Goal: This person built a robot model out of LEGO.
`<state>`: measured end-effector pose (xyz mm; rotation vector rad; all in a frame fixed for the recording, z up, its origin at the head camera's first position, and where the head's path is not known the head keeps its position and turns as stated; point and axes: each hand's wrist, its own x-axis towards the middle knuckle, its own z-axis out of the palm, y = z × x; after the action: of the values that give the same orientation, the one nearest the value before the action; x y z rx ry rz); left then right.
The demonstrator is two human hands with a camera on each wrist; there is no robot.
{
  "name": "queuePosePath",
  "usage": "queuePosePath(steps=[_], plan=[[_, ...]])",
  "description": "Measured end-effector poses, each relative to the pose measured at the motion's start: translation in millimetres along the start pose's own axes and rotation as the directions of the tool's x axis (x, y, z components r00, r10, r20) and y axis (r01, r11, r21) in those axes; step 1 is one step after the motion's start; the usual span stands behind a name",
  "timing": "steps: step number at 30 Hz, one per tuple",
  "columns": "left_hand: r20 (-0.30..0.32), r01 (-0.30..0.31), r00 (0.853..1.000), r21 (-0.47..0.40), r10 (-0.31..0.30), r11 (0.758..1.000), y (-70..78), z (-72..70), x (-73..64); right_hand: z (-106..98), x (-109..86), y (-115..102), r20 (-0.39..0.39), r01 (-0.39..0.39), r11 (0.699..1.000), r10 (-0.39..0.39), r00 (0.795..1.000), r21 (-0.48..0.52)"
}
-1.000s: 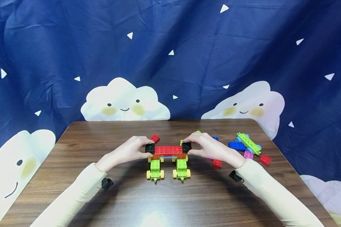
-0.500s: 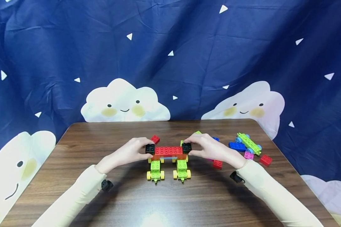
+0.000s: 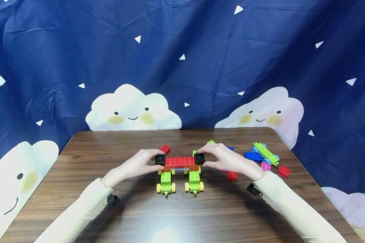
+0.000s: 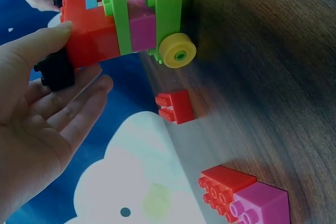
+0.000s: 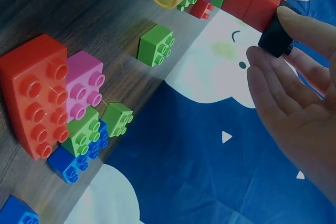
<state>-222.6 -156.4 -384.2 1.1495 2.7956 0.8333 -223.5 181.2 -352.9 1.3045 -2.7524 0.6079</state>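
A toy vehicle of building bricks stands mid-table, with red bricks [image 3: 179, 162] across its top. Below them are lime-green wheeled bases [image 3: 194, 184] with yellow wheels [image 4: 178, 51], and pink bricks [image 4: 142, 24] show between green layers in the left wrist view. My left hand [image 3: 141, 162] pinches a black brick [image 3: 160, 159] at the left end of the red row, thumb on one side and fingers on the other. At the opposite end, my right hand [image 3: 222, 158] pinches a matching black brick [image 5: 276, 34]. Both black bricks touch the red ones.
Loose bricks lie to the right: a blue brick [image 3: 253, 156], a lime wheeled base [image 3: 266, 153], a pink brick [image 3: 266, 166] and a red brick [image 3: 284, 171]. Another red brick [image 3: 165, 149] lies behind the vehicle. A blue curtain [image 3: 182, 67] hangs behind the table [image 3: 109, 216].
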Motion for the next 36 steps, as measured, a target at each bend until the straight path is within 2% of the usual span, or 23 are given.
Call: queuePosePath(steps=[10, 24, 36], plan=[[0.014, 0.001, 1.0, -0.036, 0.0, 0.999, -1.0, 1.4, -0.5, -1.0, -4.3, 1.5, 0.009, -0.034, 0.999, 0.033, 0.999, 0.029], [0.015, 0.0, 1.0, -0.029, 0.0, 1.0, -1.4, 0.3, -0.3, -5.5, -5.1, 11.9, -0.003, -0.038, 0.994, 0.038, 0.999, 0.103], [0.018, 0.002, 1.0, -0.015, -0.001, 1.0, -2.0, 0.4, 0.4, -0.1, -4.8, 19.5, -0.015, -0.031, 0.995, 0.032, 0.999, 0.092]])
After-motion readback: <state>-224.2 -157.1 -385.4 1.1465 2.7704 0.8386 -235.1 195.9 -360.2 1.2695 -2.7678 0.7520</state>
